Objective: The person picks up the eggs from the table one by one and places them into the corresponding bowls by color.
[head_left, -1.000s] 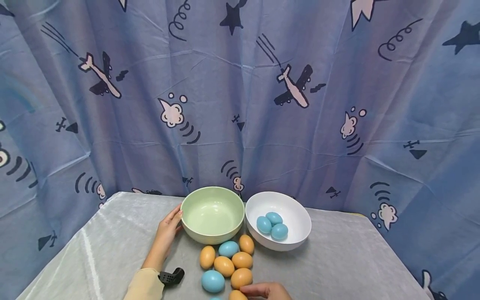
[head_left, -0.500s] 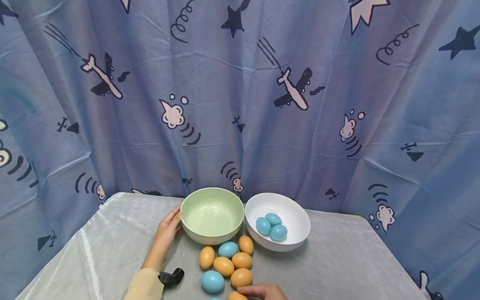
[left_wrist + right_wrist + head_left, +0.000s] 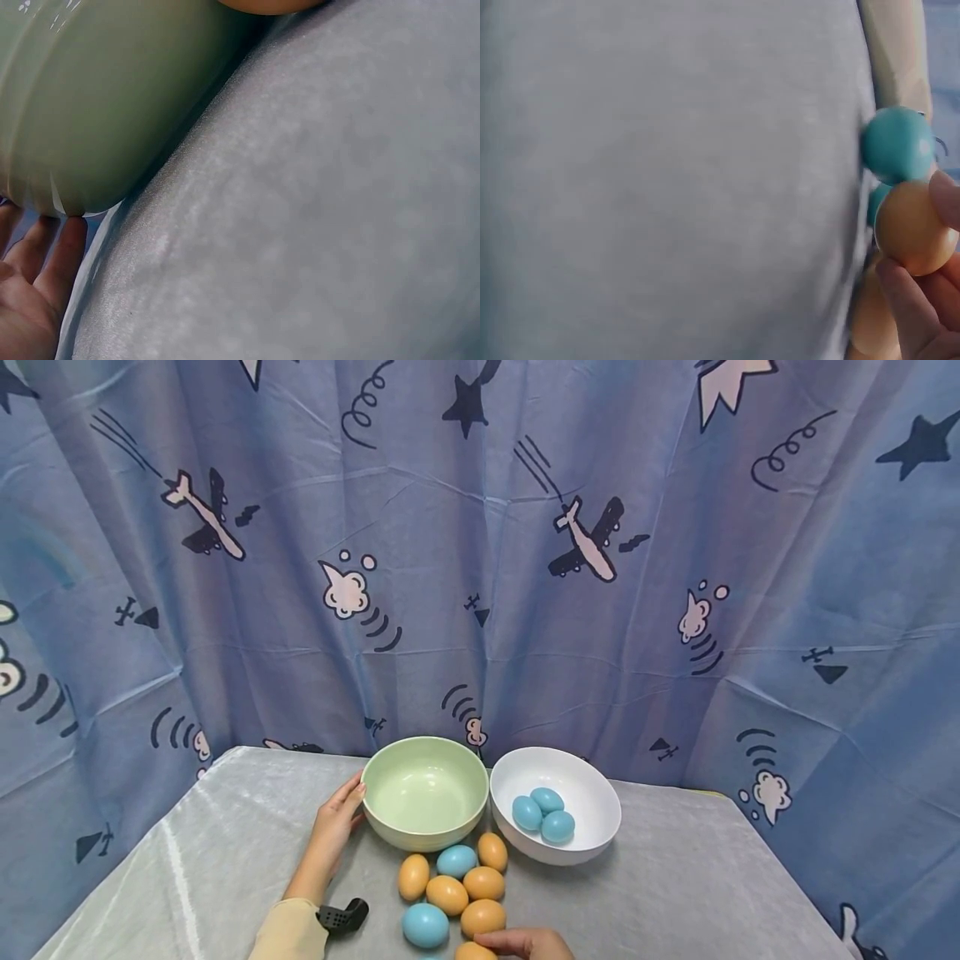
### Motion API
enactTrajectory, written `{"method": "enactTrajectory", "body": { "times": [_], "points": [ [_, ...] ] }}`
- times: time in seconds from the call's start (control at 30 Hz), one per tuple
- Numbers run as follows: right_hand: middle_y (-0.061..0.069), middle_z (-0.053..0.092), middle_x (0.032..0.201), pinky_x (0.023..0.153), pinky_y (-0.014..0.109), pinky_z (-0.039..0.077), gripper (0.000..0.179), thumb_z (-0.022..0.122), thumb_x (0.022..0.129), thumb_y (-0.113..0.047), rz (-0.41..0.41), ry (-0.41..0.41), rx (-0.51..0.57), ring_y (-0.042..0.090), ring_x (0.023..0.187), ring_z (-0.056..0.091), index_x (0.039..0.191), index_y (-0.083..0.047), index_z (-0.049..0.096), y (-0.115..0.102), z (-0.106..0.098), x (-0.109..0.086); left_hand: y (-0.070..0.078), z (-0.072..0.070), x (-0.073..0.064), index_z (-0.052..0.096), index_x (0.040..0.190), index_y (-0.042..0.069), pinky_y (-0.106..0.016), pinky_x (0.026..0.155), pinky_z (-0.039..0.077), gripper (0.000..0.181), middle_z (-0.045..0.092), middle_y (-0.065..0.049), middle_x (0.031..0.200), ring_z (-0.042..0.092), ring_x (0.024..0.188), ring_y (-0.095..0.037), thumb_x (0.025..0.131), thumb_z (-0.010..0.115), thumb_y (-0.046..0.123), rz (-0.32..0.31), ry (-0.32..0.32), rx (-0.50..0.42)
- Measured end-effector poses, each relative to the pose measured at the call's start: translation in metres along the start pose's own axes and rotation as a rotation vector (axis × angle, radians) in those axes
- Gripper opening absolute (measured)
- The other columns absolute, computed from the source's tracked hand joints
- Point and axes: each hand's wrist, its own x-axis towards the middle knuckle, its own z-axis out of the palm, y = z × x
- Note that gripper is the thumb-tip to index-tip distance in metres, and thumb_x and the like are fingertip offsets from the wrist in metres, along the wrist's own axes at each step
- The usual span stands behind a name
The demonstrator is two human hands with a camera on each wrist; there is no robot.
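Observation:
My left hand (image 3: 337,818) rests against the left side of a pale green bowl (image 3: 425,839). In the left wrist view its fairly straight fingertips touch the bowl's outer wall. My right hand (image 3: 532,943) is at the lower edge of the head view. In the right wrist view its thumb and fingers pinch an orange egg (image 3: 911,229), with a blue egg (image 3: 898,145) just behind. Several orange eggs (image 3: 484,883) and blue eggs (image 3: 426,925) lie on the cloth in front of the bowls. The visible inside of the green bowl holds no eggs.
Right beside the green bowl stands a white bowl (image 3: 596,806) with three blue eggs (image 3: 557,827) in it. Grey cloth (image 3: 697,877) covers the table. A blue patterned curtain (image 3: 420,568) hangs close behind. A black strap device (image 3: 343,917) sits on my left wrist.
The view has shifted very slightly. My right hand and its orange egg have moved a touch to the left; my left hand stays against the green bowl.

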Motion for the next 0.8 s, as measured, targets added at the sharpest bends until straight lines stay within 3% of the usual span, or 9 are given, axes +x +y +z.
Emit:
{"method": "enactTrajectory", "body": {
  "times": [0.17, 0.5, 0.7, 0.8],
  "points": [
    [0.011, 0.073, 0.115, 0.090, 0.047, 0.059, 0.036, 0.081, 0.081, -0.014, 0.002, 0.028, -0.014, 0.020, 0.103, 0.067, 0.116, -0.010, 0.075, -0.011, -0.006, -0.002, 0.000, 0.000, 0.000, 0.036, 0.155, 0.010, -0.051, 0.118, 0.038, 0.059, 0.032, -0.011, 0.162, 0.034, 0.147, -0.028, 0.105, 0.049, 0.039, 0.001, 0.001, -0.006],
    [0.011, 0.073, 0.119, 0.096, 0.041, 0.057, 0.050, 0.088, 0.075, -0.020, -0.259, 0.036, -0.023, 0.020, 0.111, 0.066, 0.119, -0.003, 0.072, -0.036, -0.013, 0.001, 0.000, 0.000, 0.000, 0.036, 0.154, 0.009, -0.050, 0.118, 0.038, 0.058, 0.032, -0.011, 0.162, 0.033, 0.147, -0.028, 0.105, 0.049, 0.036, 0.004, 0.003, -0.012],
    [0.011, 0.074, 0.116, 0.096, 0.041, 0.057, 0.044, 0.086, 0.076, -0.018, -0.366, 0.105, -0.060, 0.017, 0.110, 0.065, 0.116, -0.004, 0.074, -0.054, -0.014, 0.010, -0.001, 0.000, 0.001, 0.036, 0.154, 0.009, -0.051, 0.118, 0.038, 0.058, 0.033, -0.012, 0.162, 0.034, 0.147, -0.029, 0.105, 0.049, 0.036, 0.003, 0.004, -0.007],
    [0.011, 0.075, 0.114, 0.093, 0.036, 0.059, 0.044, 0.086, 0.076, -0.016, -0.390, 0.132, -0.068, 0.015, 0.106, 0.066, 0.116, -0.003, 0.074, -0.063, -0.013, 0.014, -0.002, 0.000, 0.002, 0.036, 0.154, 0.010, -0.051, 0.118, 0.038, 0.056, 0.033, -0.012, 0.162, 0.034, 0.147, -0.028, 0.106, 0.048, 0.035, 0.001, 0.004, -0.008]
  ]
}}
